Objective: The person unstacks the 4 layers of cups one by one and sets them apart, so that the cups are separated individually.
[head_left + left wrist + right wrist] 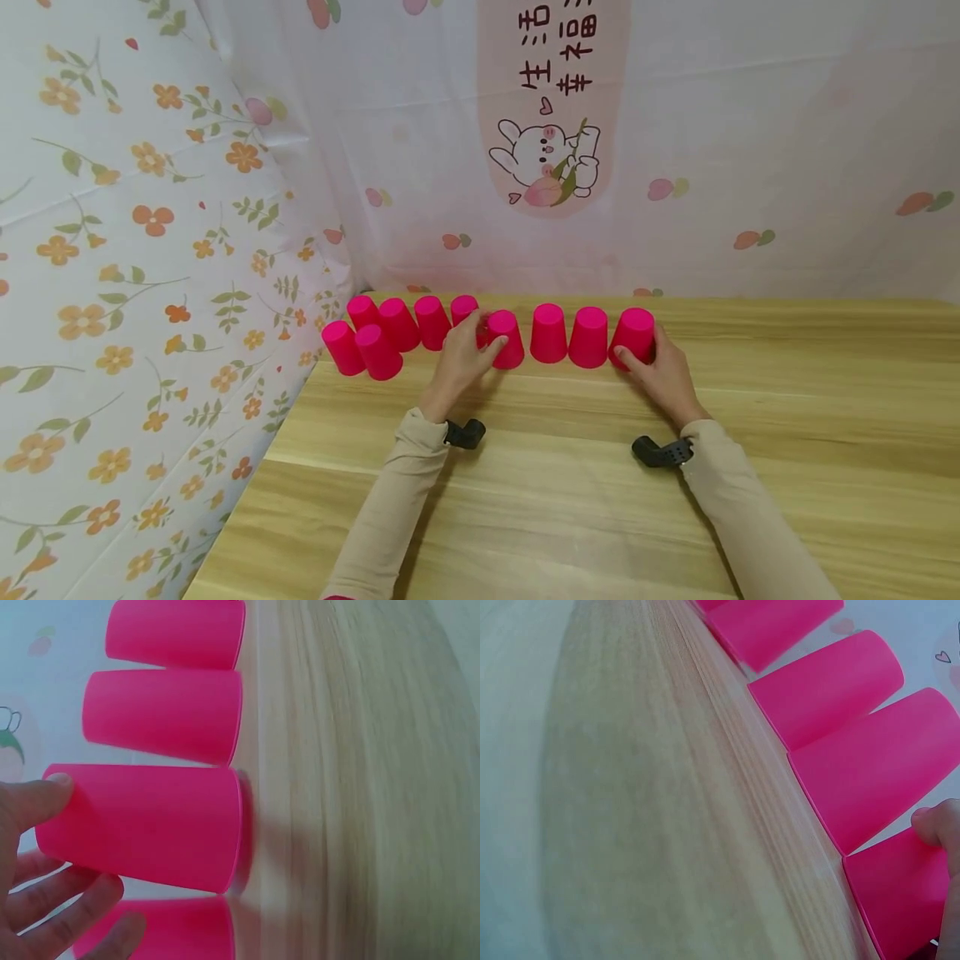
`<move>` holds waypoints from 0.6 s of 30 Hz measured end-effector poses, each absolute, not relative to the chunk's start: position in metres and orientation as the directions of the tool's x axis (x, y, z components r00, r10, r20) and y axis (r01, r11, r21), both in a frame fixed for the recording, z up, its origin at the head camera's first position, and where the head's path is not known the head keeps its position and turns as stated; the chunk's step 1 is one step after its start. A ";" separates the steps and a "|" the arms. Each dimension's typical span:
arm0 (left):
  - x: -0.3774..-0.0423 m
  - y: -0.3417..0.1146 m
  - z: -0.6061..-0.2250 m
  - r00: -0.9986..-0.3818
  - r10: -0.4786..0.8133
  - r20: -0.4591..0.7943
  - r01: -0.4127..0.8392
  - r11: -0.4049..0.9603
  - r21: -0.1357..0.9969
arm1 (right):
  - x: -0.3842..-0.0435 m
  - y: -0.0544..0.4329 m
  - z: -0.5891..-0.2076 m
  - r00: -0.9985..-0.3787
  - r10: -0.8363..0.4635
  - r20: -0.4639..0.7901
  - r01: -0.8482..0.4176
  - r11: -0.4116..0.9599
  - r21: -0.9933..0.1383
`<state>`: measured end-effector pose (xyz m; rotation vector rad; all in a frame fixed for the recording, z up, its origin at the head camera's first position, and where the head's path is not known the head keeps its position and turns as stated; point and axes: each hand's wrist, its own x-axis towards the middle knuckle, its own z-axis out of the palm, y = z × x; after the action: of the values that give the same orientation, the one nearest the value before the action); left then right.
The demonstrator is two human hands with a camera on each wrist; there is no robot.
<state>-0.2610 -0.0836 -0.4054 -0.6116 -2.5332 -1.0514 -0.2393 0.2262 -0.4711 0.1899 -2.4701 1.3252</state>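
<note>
Upside-down pink plastic cups stand in a row across the back of the wooden table. My left hand (463, 357) holds one pink cup (507, 343), thumb on its near side and fingers round the far side. In the left wrist view a shadow lies at the rim of this held cup (150, 825). At the right end of the row, my right hand (670, 377) grips another pink cup (633, 330), its thumb against the wall. Two more cups, a left one (549, 335) and a right one (588, 338), stand between the hands.
Left of my left hand several more inverted cups stand close together, among them a front cup (378, 353) and a back cup (432, 323). A printed curtain (420, 167) hangs behind the table (555, 500), and a flowered one (112, 275) along its left side.
</note>
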 end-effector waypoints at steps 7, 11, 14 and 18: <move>-0.248 -0.106 -0.398 -0.852 0.252 0.459 0.500 0.651 0.572 | -0.240 0.226 -0.471 -0.938 0.031 0.346 -0.270 0.561 -0.782; -0.240 -0.121 -0.394 -0.854 0.216 0.473 0.484 0.663 0.571 | -0.239 0.224 -0.471 -0.938 0.031 0.346 -0.270 0.563 -0.781; -0.235 -0.131 -0.392 -0.854 0.178 0.489 0.466 0.679 0.567 | -0.239 0.225 -0.471 -0.938 0.033 0.345 -0.267 0.564 -0.781; -0.233 -0.145 -0.391 -0.837 0.150 0.526 0.472 0.685 0.555 | -0.239 0.225 -0.469 -0.939 0.038 0.342 -0.262 0.567 -0.781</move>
<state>-0.2331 -0.1448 -0.3913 -0.4822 -2.4531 -0.9826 -0.2387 0.2247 -0.4689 0.1840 -2.4819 1.3151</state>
